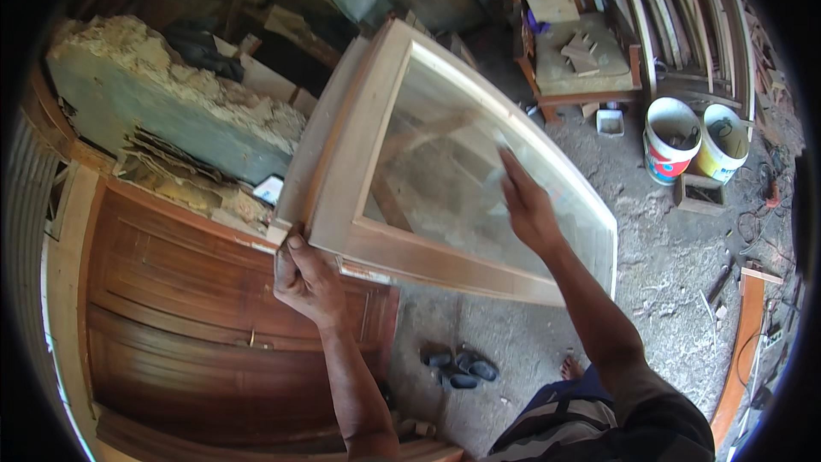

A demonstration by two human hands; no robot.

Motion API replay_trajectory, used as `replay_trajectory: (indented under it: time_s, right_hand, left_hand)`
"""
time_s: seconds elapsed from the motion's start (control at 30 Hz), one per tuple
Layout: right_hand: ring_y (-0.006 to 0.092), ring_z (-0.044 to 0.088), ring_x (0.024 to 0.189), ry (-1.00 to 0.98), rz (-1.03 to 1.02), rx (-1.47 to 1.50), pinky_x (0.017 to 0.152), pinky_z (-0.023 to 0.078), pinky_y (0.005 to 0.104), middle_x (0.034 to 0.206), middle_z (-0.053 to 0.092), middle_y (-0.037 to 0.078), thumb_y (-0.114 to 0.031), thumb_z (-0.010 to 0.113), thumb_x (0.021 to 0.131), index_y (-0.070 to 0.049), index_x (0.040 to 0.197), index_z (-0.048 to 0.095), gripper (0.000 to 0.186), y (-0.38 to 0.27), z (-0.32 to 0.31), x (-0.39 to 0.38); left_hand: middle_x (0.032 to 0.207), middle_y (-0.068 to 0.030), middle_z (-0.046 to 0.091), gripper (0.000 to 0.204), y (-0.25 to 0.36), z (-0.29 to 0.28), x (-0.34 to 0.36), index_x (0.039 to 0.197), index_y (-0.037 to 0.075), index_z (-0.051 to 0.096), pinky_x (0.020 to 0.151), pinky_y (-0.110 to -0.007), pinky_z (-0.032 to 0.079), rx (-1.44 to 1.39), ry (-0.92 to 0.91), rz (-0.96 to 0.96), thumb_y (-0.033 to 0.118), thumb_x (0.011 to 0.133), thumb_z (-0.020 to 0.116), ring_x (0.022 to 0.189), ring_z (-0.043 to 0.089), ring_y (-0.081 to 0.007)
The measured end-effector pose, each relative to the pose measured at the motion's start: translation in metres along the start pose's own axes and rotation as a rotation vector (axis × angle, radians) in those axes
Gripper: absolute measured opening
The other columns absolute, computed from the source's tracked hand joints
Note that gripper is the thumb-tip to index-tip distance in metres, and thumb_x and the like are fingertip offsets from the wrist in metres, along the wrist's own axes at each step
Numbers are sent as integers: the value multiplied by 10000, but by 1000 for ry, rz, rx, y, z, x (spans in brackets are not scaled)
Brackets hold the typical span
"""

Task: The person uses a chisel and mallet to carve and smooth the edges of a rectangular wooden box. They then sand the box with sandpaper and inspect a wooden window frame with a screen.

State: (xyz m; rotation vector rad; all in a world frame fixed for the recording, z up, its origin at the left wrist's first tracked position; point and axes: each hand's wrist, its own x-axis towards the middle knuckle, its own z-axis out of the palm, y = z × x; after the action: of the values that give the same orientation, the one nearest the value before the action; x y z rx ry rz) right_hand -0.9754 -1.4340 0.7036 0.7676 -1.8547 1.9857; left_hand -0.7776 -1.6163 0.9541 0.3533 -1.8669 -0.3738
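A pale wooden window sash [428, 258] with a glass pane [445, 175] stands tilted in front of me. A second wooden frame [321, 141] lies against its left side. My left hand [308, 284] is closed around the lower left corner of the woodwork, thumb on top. Over the right part of the pane is my right hand [526, 204], its fingers drawn together and pointing away from me. A pale, blurred bit shows at its fingertips; what it is I cannot make out. Whether these fingers touch the glass is unclear.
A brown panelled door [180, 291] lies at left, below a broken wall [171, 111]. A wooden chair [581, 60] bearing wood offcuts stands at the back right, near two buckets [673, 141]. Sandals [462, 365] lie on the concrete floor. A long board [740, 359] is at far right.
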Motion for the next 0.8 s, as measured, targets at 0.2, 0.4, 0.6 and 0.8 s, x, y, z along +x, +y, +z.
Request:
replay_trajectory:
  time_s: [0.2,0.4,0.6,0.8]
  right_hand:
    - [422,601,1263,62,369,187,1063,485,428,1337,635,291,-394,441,1083,-94,1426,578,476,-90,104,230]
    - [436,350,1505,-251,-139,95,1248,288,512,1614,336,314,-356,313,1125,64,1565,334,610,-194,97,66]
    - [482,672,1105,-43,303,28,949,550,564,1177,677,327,-471,270,1115,19,1389,525,617,-158,96,231]
    - [431,488,1404,-500,1,322,1205,345,488,1566,456,251,-382,297,1136,-54,1530,481,545,-202,59,69]
  left_hand:
    - [967,-153,773,352,6,2,-1,1088,-66,763,799,-359,549,-59,0,23,241,1069,593,884,711,-216]
    - [984,-153,771,336,4,6,-2,1089,-59,759,805,-375,557,-77,30,45,231,1071,591,895,722,-243]
    - [995,-150,769,323,6,4,1,1084,-53,759,817,-379,565,-28,21,92,224,1071,592,910,725,-242]
    - [989,-103,763,365,1,7,-2,1112,-49,761,762,-339,548,-102,28,60,270,1084,586,866,673,-151]
